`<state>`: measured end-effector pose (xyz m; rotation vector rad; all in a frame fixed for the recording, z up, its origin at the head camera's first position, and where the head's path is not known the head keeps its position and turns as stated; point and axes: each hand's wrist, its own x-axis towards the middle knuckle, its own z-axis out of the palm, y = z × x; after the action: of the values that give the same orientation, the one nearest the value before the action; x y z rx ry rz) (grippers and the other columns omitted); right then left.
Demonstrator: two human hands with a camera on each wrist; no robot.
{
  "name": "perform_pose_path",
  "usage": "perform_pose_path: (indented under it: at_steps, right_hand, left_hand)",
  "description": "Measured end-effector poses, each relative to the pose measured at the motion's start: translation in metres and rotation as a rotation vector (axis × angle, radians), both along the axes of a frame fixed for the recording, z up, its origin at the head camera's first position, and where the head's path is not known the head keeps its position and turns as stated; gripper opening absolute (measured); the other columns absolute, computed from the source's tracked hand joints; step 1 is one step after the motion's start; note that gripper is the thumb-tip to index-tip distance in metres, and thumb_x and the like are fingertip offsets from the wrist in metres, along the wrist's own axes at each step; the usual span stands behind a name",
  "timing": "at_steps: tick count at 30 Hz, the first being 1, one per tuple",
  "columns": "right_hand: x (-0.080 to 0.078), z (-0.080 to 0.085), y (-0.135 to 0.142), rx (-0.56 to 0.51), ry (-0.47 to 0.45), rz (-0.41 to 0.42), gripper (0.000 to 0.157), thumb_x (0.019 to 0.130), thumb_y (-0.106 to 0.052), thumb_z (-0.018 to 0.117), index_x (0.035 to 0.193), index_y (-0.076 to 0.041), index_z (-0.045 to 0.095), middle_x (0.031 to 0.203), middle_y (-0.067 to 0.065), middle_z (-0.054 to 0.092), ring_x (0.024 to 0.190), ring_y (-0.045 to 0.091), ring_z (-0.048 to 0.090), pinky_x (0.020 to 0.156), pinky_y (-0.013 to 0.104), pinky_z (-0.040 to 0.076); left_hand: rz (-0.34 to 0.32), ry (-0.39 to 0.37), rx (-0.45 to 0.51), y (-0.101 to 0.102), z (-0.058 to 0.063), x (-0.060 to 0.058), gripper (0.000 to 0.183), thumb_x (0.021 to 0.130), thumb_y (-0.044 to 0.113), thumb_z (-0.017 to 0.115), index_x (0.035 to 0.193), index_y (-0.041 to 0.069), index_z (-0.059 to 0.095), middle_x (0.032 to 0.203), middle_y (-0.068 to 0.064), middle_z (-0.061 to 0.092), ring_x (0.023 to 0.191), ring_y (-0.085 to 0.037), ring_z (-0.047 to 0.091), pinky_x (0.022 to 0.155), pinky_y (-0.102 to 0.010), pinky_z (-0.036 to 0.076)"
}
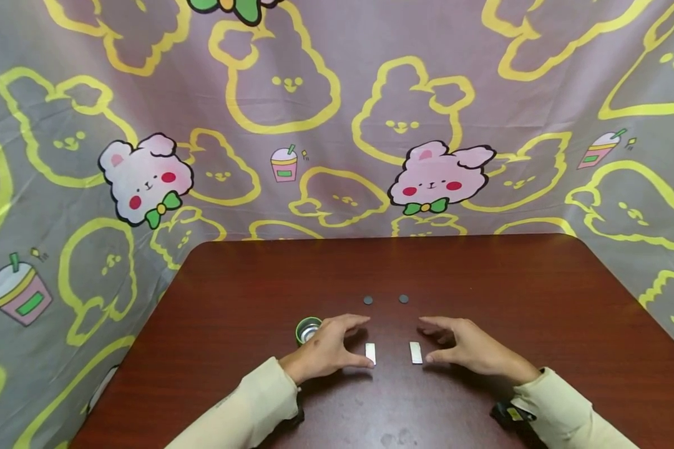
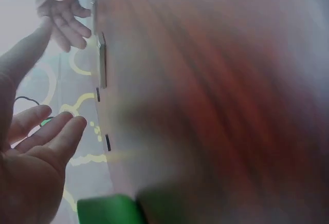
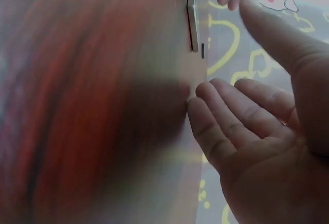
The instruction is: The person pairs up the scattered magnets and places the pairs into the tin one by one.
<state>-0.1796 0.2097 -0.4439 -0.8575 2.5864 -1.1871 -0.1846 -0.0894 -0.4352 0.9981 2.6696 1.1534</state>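
Two small whitish rectangular pieces lie on the table between the hands in the head view. My left hand (image 1: 328, 349) is beside the left piece (image 1: 371, 354), thumb and fingers spread apart, holding nothing. Facing it, my right hand (image 1: 472, 346) has its thumb close to the right piece (image 1: 415, 353), fingers loosely extended. Beyond them lie two dark round discs, one on the left (image 1: 368, 300) and one on the right (image 1: 404, 299). A round green-rimmed tin (image 1: 307, 329) with a silvery inside stands behind the left hand, partly covered by it. The left wrist view shows its green side (image 2: 109, 211).
The dark red-brown table (image 1: 269, 268) has rounded far corners. A cloth curtain (image 1: 337, 149) printed with cartoon bears, rabbits and cups hangs behind it and along both sides. A dark wrist strap (image 1: 511, 411) shows at the right sleeve.
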Motion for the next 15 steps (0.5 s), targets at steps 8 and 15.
perform_pose_path:
  at_steps: [8, 15]
  right_hand:
    - [-0.002, -0.006, -0.003, 0.002, 0.118, 0.003, 0.05, 0.076, -0.027, 0.078, 0.115, -0.001, 0.061, 0.103, 0.006, 0.066, 0.09, 0.017, 0.061, 0.071, 0.028, 0.051]
    - [-0.001, -0.012, -0.008, -0.026, 0.152, 0.003, 0.04, 0.072, -0.019, 0.081, 0.106, -0.005, 0.065, 0.091, -0.001, 0.065, 0.078, 0.011, 0.059, 0.062, 0.024, 0.048]
  left_hand:
    - [-0.016, -0.023, 0.01, 0.005, -0.009, 0.0, 0.069, 0.066, 0.022, 0.086, 0.125, 0.001, 0.055, 0.119, -0.009, 0.059, 0.106, -0.018, 0.059, 0.088, -0.022, 0.046]
    - [-0.018, -0.065, 0.046, 0.005, -0.017, 0.0, 0.061, 0.067, 0.014, 0.085, 0.119, 0.002, 0.057, 0.113, -0.006, 0.063, 0.106, -0.013, 0.058, 0.088, -0.019, 0.045]
